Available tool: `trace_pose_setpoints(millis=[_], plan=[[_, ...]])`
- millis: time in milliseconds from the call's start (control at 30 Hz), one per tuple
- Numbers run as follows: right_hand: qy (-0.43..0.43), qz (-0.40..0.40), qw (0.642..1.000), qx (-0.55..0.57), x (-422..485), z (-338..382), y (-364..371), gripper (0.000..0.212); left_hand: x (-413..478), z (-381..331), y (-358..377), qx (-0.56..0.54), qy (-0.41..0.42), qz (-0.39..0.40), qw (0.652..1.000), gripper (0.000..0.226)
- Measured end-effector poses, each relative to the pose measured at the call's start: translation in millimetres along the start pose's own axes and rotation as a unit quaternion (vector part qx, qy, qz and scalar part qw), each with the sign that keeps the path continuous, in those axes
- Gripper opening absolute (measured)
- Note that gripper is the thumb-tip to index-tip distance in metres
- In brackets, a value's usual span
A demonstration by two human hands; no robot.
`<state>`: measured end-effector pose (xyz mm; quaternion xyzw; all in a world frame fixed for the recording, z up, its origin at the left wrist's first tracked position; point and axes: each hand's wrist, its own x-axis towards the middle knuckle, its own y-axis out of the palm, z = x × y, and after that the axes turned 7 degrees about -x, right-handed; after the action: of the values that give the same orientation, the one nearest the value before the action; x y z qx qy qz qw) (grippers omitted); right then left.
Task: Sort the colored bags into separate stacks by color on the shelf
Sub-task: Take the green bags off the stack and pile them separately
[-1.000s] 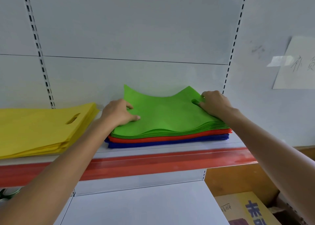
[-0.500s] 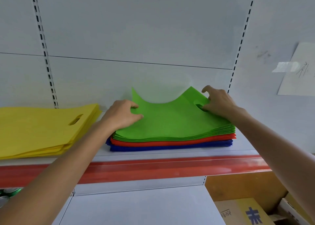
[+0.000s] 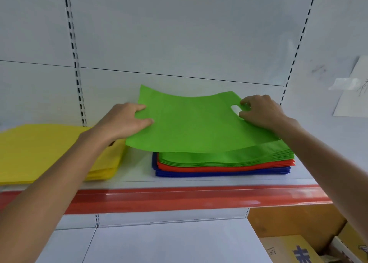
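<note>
While we hold the top green bag raised just above the mixed pile on the shelf | left hand pinches its left edge, right hand pinches beside the handle hole | step: taking greens off the pile | next: we judge it needs its own spot, apart from the yellow stack.

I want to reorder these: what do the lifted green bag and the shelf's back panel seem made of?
The green bag: probably thin non-woven fabric, matte; it bends limply and has a punched handle hole. The back panel: likely painted sheet metal, smooth, with slotted uprights.
</note>
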<state>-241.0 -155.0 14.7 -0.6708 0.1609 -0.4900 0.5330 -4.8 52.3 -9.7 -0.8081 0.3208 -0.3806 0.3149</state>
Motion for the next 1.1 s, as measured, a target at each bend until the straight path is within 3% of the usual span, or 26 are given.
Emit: trace_pose_setpoints(millis=[200,533,867,1100], plan=[[0.0,-0.028,1.0,-0.002,-18.2,91.6,-15.4,0.045,-15.6,64.5,-61.1,0.019,0.0,-0.01,1.0,0.06],[0.019,-0.002,1.0,0.023,-66.9,259.4,-14.0,0.038,-53.2,200.4,-170.4,0.035,-0.021,0.022,0.999,0.057],[-0.032,-0.001,0.999,0.031,-69.1,381.9,-11.1,0.039,-68.7,296.8,-242.3,0.018,-0.078,-0.032,0.996,0.051],[-0.065,0.009,0.997,0.028,-75.3,462.5,-0.2,0.039,-80.7,371.8,-275.8,0.016,-0.119,-0.026,0.992,0.051]])
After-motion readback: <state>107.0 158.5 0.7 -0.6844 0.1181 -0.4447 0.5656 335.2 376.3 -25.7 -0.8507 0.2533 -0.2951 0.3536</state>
